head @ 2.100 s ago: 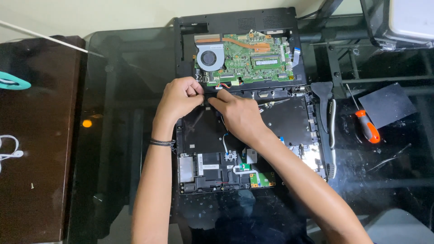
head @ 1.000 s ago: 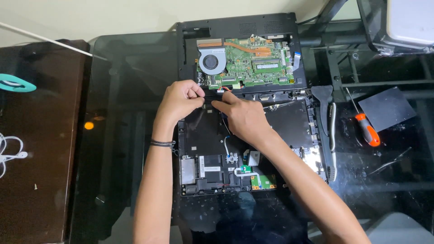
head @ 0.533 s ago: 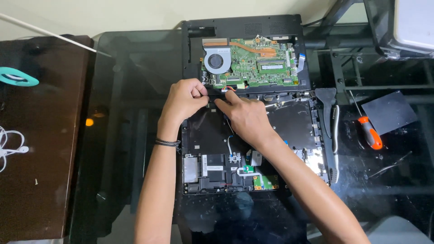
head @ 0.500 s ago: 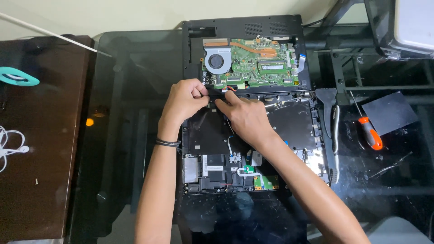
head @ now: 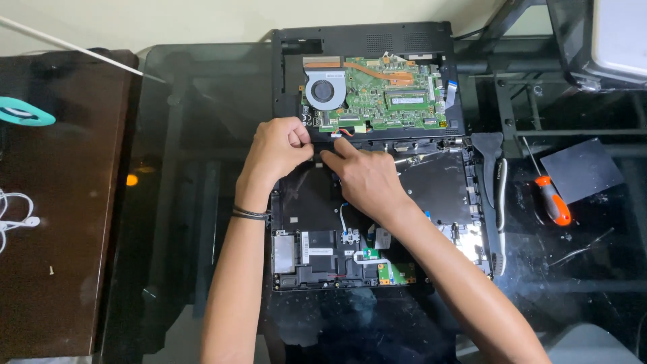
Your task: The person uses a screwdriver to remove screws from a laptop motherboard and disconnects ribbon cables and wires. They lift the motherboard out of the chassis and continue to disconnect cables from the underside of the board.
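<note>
i see a glass table [head: 189, 222] with an opened laptop [head: 367, 168] lying flat in the middle, its green board [head: 391, 101] and fan [head: 325, 91] at the far end, a screwdriver [head: 552, 202] well off to the right. my left hand [head: 276, 152] is curled, pinching at the hinge strip [head: 404, 143] just near the board, and my right hand [head: 360, 178] presses one fingertip beside it, other fingers loosely folded. i judge this strip thin, stiff and fragile, best gripped by its edges, clear of the cables.

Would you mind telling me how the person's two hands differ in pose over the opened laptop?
The left hand is curled, fingers bent into a pinch, while the right hand lies flatter with its index finger extended. The left hand has a dark band at its wrist; the right hand has none. Both meet at the hinge strip below the green circuit board.
</note>
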